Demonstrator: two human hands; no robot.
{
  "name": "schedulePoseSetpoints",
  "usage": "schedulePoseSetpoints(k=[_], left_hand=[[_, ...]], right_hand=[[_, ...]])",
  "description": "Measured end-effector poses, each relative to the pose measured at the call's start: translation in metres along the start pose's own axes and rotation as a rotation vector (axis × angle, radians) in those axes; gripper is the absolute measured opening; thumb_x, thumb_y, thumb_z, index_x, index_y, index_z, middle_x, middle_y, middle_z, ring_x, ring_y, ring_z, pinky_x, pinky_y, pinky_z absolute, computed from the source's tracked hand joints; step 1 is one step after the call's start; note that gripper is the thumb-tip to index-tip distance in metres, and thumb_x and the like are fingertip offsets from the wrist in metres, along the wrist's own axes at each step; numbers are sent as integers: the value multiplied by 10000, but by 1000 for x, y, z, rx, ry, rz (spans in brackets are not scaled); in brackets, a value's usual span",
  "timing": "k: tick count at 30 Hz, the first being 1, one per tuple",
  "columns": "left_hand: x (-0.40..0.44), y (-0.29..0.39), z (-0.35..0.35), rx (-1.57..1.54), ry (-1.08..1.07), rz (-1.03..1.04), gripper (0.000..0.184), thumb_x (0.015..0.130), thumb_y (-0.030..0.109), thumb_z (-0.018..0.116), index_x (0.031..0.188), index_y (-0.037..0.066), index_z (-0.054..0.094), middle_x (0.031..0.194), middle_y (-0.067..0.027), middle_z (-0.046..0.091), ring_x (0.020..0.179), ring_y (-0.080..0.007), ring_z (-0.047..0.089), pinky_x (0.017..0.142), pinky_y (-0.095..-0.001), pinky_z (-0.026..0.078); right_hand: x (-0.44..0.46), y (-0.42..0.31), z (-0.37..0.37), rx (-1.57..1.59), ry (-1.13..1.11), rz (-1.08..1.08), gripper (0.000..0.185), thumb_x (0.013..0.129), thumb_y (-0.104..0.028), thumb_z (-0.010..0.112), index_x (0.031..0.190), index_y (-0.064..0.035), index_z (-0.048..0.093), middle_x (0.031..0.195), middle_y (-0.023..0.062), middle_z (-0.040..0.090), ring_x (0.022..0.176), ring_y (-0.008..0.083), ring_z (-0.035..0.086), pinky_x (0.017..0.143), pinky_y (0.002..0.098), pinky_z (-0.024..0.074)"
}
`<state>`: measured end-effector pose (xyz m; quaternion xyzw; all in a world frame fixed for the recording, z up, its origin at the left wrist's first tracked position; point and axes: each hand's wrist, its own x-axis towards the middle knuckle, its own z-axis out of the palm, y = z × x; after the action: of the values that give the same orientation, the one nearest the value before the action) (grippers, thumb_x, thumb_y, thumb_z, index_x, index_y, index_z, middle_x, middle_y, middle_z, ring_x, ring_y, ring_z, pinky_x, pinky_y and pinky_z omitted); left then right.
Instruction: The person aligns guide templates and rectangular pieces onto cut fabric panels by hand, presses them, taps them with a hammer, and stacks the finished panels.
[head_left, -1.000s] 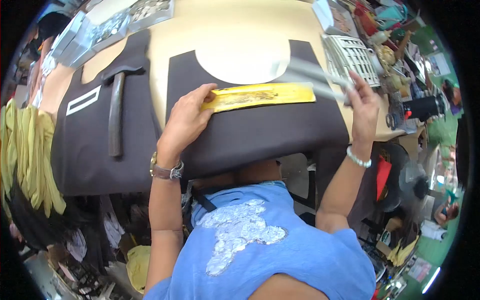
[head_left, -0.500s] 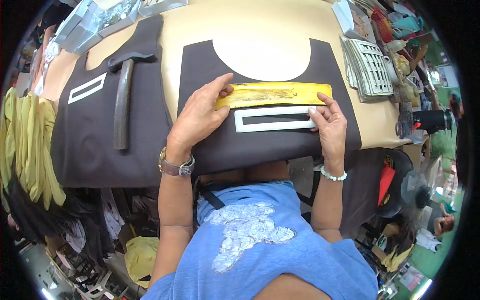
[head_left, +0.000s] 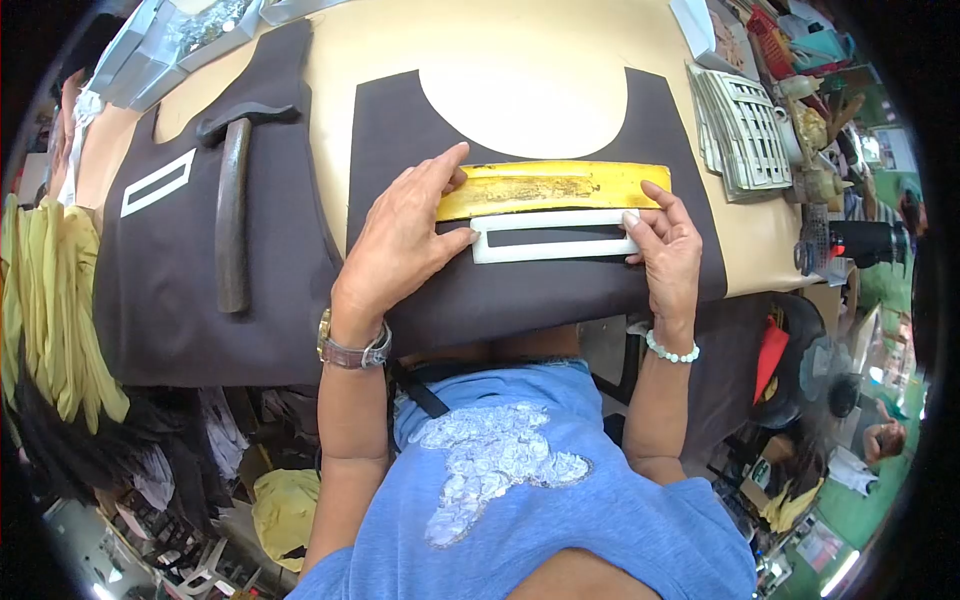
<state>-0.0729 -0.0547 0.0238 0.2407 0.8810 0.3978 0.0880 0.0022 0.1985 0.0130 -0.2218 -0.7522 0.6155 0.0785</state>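
Observation:
A dark brown cloth piece [head_left: 390,120] with a rounded cut-out lies over the table edge. Across it runs a yellow strip [head_left: 560,188], worn and smudged along its middle. Just below the strip is a white rectangular frame [head_left: 555,253] with a long slot. My left hand [head_left: 405,225] is open, fingers apart; its fingertips meet the strip's left end and its thumb touches the frame's left corner. My right hand [head_left: 665,245] pinches the frame's right end, thumb on top, with the index finger on the strip.
A hammer [head_left: 233,210] lies on another dark cloth piece [head_left: 150,290] at left, near a second white frame [head_left: 157,183]. Yellow cloths [head_left: 50,310] hang at far left. Boxes [head_left: 140,60] stand at the back left. Stacked slotted templates [head_left: 750,135] sit at right.
My left thumb has moved from the yellow strip down to the white frame's left corner. The right hand keeps its pinch. The view has shifted slightly.

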Motion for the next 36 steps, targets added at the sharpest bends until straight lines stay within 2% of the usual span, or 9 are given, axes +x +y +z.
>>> schedulePoseSetpoints(k=[11, 17, 21, 36], left_hand=[[0, 1, 3, 26, 15, 19, 715, 690, 49, 718, 1338, 48, 417, 1083, -146, 588, 1014, -257, 567, 912, -357, 458], [2, 3, 2, 30, -9, 14, 725, 674, 18, 709, 1336, 44, 414, 1085, -134, 583, 1015, -253, 560, 913, -357, 452], [1, 2, 3, 20, -3, 1, 733, 668, 9, 707, 1341, 58, 418, 1087, -117, 583, 1010, -240, 556, 878, -349, 460], [1, 4, 4, 30, -14, -6, 741, 670, 18, 718, 1347, 64, 420, 1110, -97, 590, 1007, -222, 554, 874, -354, 468]], right_hand=[[0, 0, 2, -2, 16, 7, 418, 833, -34, 632, 1214, 53, 483, 772, 20, 625, 641, 25, 539, 491, 153, 431], [-9, -3, -7, -158, 161, -74, 445, 807, -24, 660, 1205, 70, 484, 754, 26, 610, 641, 46, 530, 536, 168, 417], [-12, 10, -14, -113, 100, -73, 448, 787, -5, 672, 1194, 71, 500, 747, 27, 609, 656, 48, 534, 589, 182, 427], [-11, 10, -9, -124, 160, -66, 466, 751, 13, 689, 1179, 73, 512, 714, 46, 636, 630, 41, 542, 594, 182, 445]])
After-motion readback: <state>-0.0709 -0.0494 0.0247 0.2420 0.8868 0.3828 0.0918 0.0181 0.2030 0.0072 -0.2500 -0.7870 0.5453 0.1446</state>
